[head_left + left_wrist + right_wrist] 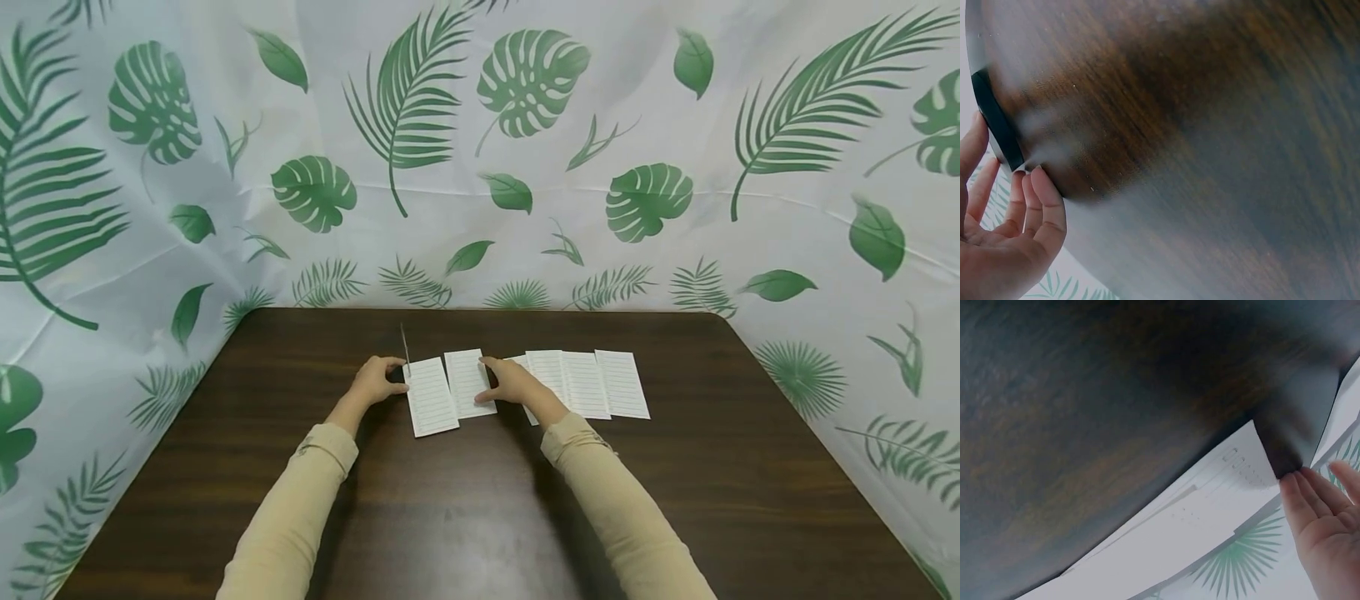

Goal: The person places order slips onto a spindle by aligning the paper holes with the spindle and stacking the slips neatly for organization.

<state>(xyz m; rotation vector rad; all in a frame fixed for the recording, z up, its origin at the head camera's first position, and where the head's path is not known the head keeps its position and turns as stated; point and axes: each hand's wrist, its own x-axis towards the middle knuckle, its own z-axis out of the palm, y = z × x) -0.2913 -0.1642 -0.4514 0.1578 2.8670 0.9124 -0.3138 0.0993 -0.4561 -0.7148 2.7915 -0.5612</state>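
Observation:
In the head view my left hand (372,381) reaches in from the left, its thumb and fingers around a small black piece (395,374) whose kind I cannot make out. The left wrist view shows it as a dark strip (999,122) between thumb and fingertips. A thin upright edge (404,342) rises beside it. Just right of this lies a white lined card (432,397), partly over another lined card (469,382). My right hand (517,386) touches that second card's right edge, thumb and fingers apart. In the right wrist view its fingertips meet a card's corner.
To the right of my right hand, several overlapping white lined cards (587,384) lie in a row. The dark wooden table (465,508) ends at a far edge against a white sheet (465,225) printed with green leaves.

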